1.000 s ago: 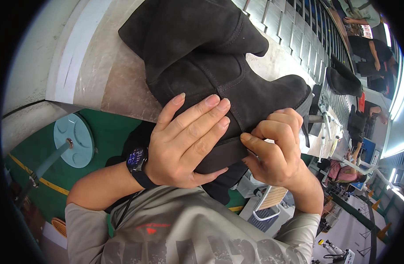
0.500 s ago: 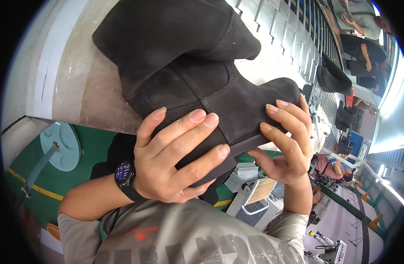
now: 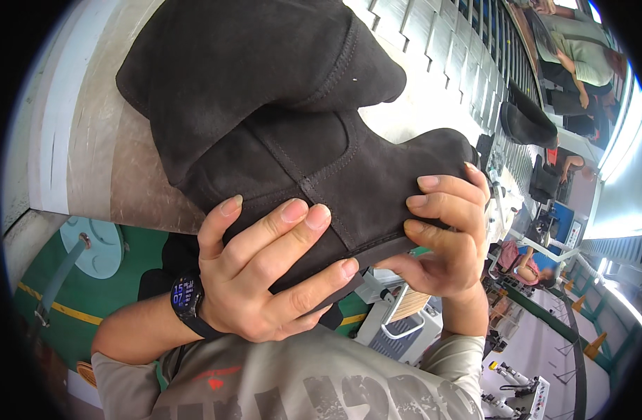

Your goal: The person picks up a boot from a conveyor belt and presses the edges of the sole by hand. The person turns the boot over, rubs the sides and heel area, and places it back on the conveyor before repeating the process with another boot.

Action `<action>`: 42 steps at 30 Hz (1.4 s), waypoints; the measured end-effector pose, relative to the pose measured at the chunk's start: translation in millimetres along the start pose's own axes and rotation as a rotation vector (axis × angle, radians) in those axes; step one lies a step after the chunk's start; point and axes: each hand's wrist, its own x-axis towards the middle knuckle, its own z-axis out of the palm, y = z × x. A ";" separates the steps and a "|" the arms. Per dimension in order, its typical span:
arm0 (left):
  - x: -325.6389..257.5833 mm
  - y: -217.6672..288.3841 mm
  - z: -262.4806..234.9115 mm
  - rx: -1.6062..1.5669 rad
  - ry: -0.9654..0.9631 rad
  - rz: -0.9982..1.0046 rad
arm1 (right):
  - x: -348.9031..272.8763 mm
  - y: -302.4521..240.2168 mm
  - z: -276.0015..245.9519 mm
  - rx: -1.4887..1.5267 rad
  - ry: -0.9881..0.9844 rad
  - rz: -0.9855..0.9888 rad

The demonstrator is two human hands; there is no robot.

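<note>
A smooth brown-and-white work surface (image 3: 135,185) stretches beyond the black suede boot with stitched seams (image 3: 384,171), which lies at its near edge, between my bare hands. My left hand (image 3: 258,273) grasps the boot, its fingers spread across the stitched side. My right hand (image 3: 443,234) grips the right-hand end, fingers curled over, thumb lower. A black round-faced watch (image 3: 186,297) circles my left wrist.
</note>
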 end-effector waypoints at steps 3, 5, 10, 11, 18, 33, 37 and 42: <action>-0.4 -3.6 0.0 -0.001 0.006 0.020 | 1.8 -2.2 3.5 -0.015 0.030 -0.006; -2.0 -3.7 0.2 -0.005 0.001 0.031 | -0.6 -4.6 4.2 -0.019 0.037 0.000; -1.6 -1.6 -0.1 -0.016 0.006 0.002 | 5.6 -12.1 -3.1 -0.035 -0.035 0.060; -1.2 -1.3 -0.5 -0.016 0.005 0.004 | 8.7 -14.2 -3.1 -0.036 -0.033 0.061; 11.5 39.3 16.9 -0.054 -0.083 -0.167 | -31.6 25.2 22.2 -0.129 0.446 0.322; 130.8 -10.2 11.8 0.063 -0.323 0.199 | -34.4 2.4 33.2 0.581 0.411 0.674; 131.4 -13.6 13.2 0.028 -0.335 0.190 | -31.0 5.2 33.4 0.604 0.398 0.643; 132.9 -13.9 14.2 -0.010 -0.350 0.183 | -36.8 7.5 33.8 0.680 0.395 0.661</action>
